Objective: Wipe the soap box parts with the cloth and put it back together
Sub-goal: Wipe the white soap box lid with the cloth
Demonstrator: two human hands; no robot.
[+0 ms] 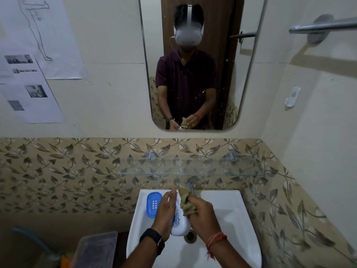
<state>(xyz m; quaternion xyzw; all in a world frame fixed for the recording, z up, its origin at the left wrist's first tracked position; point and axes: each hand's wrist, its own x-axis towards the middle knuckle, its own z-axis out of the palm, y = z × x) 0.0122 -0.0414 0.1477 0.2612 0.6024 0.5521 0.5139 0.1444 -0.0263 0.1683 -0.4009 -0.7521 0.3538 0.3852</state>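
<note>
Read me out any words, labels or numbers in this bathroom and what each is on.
Nothing here reads clearly.
On the printed sheets taped to the wall: text too blurred to read.
On the white soap box part: blue print, too small to tell.
On the wall hook: round emblem, unreadable.

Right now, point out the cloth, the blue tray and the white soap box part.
cloth (184, 202), head view, its bunched middle.
blue tray (151, 212), head view, its lower end.
white soap box part (181, 229), head view, its bare lower end.
</note>
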